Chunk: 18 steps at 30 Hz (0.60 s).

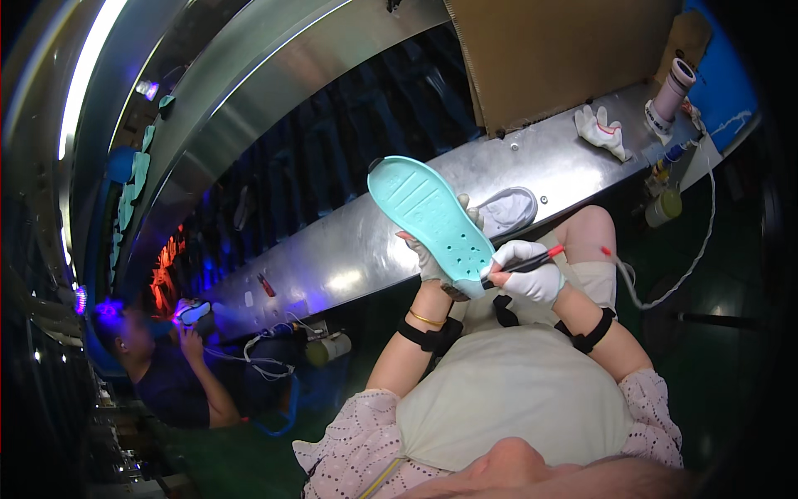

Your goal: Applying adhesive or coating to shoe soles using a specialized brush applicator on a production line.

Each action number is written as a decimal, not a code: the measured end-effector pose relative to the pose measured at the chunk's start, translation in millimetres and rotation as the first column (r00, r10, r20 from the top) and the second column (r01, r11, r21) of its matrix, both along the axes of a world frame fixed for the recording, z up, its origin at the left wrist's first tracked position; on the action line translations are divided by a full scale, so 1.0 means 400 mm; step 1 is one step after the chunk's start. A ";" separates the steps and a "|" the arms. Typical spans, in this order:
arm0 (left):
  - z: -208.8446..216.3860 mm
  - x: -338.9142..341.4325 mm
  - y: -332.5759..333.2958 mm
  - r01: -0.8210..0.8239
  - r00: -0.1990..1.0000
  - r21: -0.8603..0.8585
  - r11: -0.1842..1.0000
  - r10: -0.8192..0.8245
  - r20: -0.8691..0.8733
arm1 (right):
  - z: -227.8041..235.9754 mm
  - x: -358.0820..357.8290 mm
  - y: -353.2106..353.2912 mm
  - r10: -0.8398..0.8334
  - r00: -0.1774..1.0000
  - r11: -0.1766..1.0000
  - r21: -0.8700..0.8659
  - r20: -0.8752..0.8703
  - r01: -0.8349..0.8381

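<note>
A turquoise shoe sole (428, 208) with several small holes near its lower end is tilted in front of me. My left hand (426, 256), in a white glove with bare fingertips, grips it from beneath and mostly lies behind it. My right hand (539, 281), gloved the same way, is closed around a slim black tool (525, 264) with a red end, held by the sole's lower edge. Where the tool's working tip meets the sole is hard to make out. Just behind the sole, a light grey shoe (507, 211) rests on the metal bench (341, 241).
Toward the far right of the bench lie a white glove (602, 133) and a pink cylinder (672, 93). A cardboard sheet (565, 62) stands at the back beside dark conveyor strips (332, 133). A white hose (706, 224) hangs at right. Leftward, a co-worker (174, 374) holds a lit shoe.
</note>
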<state>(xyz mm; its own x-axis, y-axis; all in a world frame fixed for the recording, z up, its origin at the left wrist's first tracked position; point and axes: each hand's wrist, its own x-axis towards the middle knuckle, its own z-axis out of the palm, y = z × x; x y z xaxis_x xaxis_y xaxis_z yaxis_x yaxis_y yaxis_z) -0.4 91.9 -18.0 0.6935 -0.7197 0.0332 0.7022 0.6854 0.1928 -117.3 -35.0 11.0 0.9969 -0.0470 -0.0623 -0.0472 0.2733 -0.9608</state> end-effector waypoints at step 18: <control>0.060 0.098 0.028 0.234 0.772 0.442 0.866 -0.441 0.457 | 0.023 0.019 -0.069 0.192 0.924 0.974 -0.177 0.330 -0.140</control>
